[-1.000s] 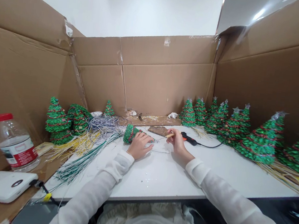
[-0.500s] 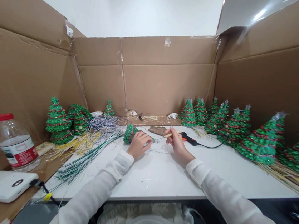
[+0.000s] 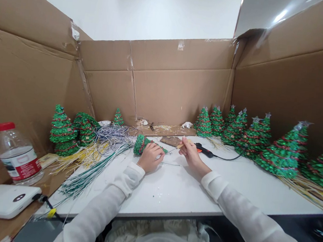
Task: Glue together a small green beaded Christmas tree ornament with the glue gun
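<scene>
A small green tree with red garland (image 3: 139,145) lies on its side on the white board (image 3: 168,188), its tip pointing right. My left hand (image 3: 150,156) is closed over the tree's middle and holds it down. In my right hand (image 3: 190,154) is a thin tool with a light wooden handle (image 3: 180,146), pinched between the fingers. The tool's narrow metal shaft points left toward the tree's tip; whether it touches is too small to tell. A thin wire lies on the board between the hands.
Cardboard walls (image 3: 179,88) surround the board. Finished-looking trees (image 3: 282,152) stand right, others (image 3: 62,125) left. Green wires (image 3: 94,171) and purple wires (image 3: 110,134) lie left. Behind my right hand are a black-and-orange corded tool (image 3: 204,150) and brown piece (image 3: 171,140). A bottle (image 3: 20,159) stands far left.
My right hand has tilted slightly, and the tool's shaft now reaches closer to the tree's tip. My left hand has barely moved.
</scene>
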Available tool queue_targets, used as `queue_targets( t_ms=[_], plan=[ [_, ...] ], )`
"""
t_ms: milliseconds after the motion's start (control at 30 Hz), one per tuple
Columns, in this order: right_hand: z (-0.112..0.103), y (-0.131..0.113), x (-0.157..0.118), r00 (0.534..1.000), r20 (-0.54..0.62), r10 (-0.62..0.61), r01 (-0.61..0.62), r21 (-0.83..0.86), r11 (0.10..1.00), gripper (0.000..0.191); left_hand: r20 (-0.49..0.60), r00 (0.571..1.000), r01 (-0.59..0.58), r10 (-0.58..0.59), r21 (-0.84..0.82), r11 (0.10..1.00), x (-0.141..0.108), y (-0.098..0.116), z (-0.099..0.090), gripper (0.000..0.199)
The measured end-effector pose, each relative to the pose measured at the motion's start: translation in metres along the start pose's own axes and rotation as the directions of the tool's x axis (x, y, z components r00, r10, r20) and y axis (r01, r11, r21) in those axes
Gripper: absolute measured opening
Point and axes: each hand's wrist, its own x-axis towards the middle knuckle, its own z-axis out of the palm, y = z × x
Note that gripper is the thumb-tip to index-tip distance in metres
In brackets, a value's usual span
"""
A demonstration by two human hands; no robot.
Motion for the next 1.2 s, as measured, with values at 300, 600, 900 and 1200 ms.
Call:
queue_targets(
  t_ms=[300, 600, 900, 1200],
  plan=[
    [0.0, 0.001, 0.0, 0.997, -0.019, -0.075, 0.072, -0.151, 0.986, 0.032, 0.082, 0.997, -0.014, 0.013, 0.014, 1.0, 0.001, 0.003, -0.003, 0.013],
    [0.006, 0.003, -0.004, 0.958, 0.118, -0.261, 0.286, -0.443, 0.85, 0.032, 0.215, 0.969, -0.129, 0.123, 0.013, 0.992, -0.002, -0.001, 0.003, 0.015],
    [0.008, 0.009, -0.012, 0.879, 0.391, -0.274, 0.47, -0.608, 0.64, 0.023, 0.237, 0.964, -0.143, 0.124, 0.064, 0.988, -0.001, 0.0, 0.003, 0.014],
    [0.006, 0.006, -0.014, 0.872, 0.308, -0.382, 0.477, -0.71, 0.518, 0.025, 0.132, 0.99, 0.045, -0.054, 0.068, 0.997, 0.0, -0.002, 0.002, 0.024]
  ],
)
